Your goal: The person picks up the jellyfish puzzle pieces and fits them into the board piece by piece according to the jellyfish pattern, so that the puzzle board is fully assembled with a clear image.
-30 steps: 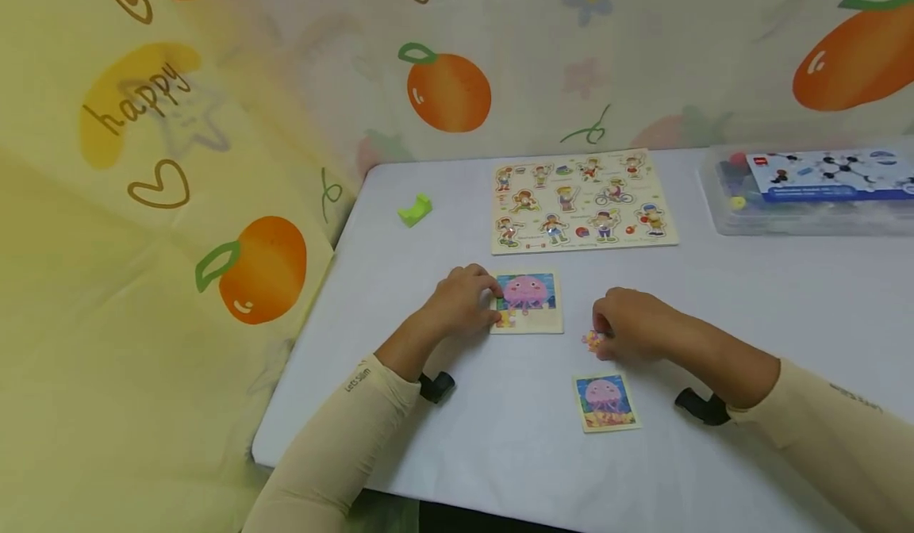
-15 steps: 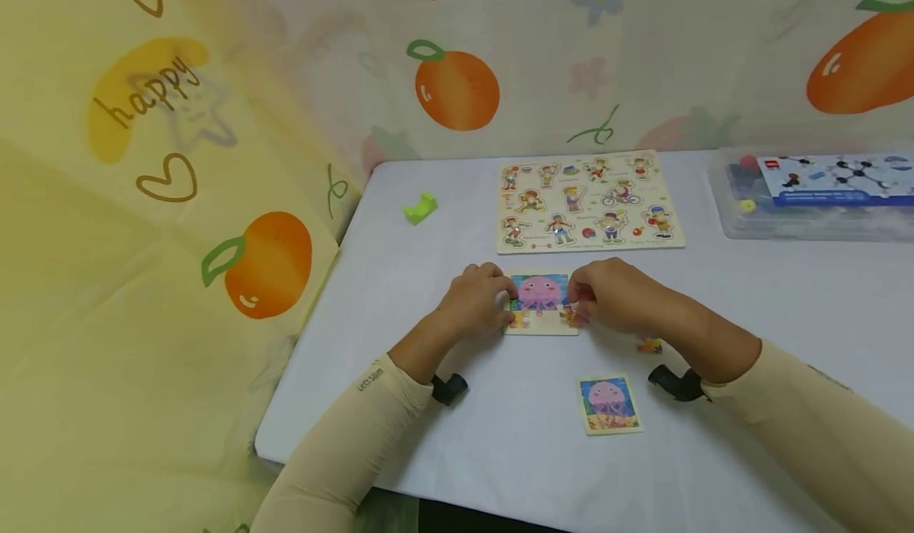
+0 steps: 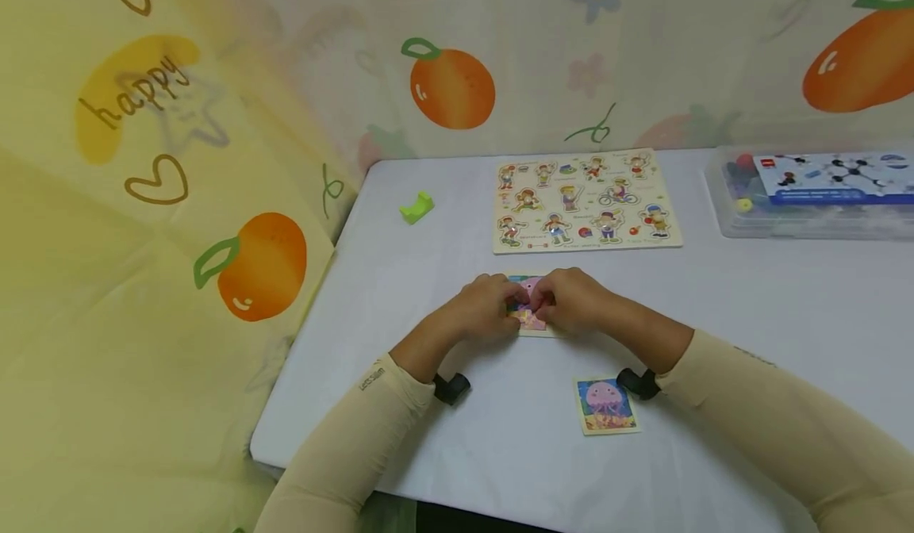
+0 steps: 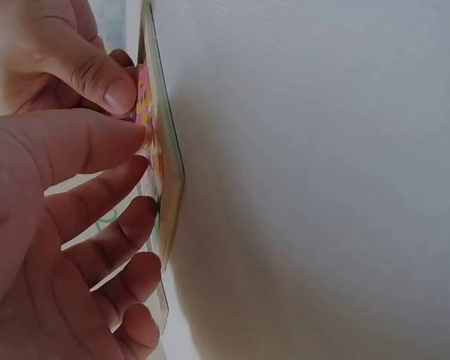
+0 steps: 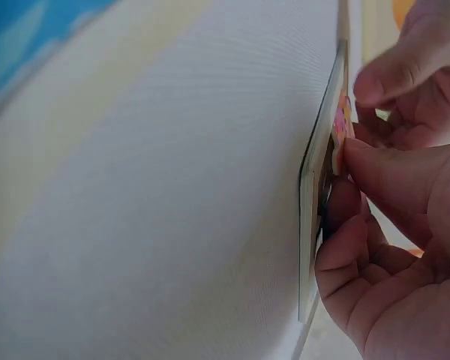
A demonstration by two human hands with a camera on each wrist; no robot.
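A small jigsaw board (image 3: 555, 332) with a pink jellyfish picture lies on the white table, partly covered by both hands. My left hand (image 3: 485, 308) rests at its left side. In the left wrist view, the thumb and loosely bent fingers touch the puzzle along the board's edge (image 4: 175, 176). My right hand (image 3: 574, 301) is over the board's right half. Its thumb and index finger pinch a pink and orange puzzle piece (image 5: 340, 133) at the board's lower part, close to the left thumb. The right fingers hide much of the picture.
A matching jellyfish picture card (image 3: 606, 406) lies nearer the person. Behind are a wooden puzzle board with children (image 3: 587, 200), a light green plastic piece (image 3: 417, 208) and a clear box of coloured parts (image 3: 743, 220). Printed curtains (image 3: 528, 57) border the table.
The right hand picked up a piece from the table, brought it to the board's right side, then moved left toward the left hand. The left hand stays at the board.
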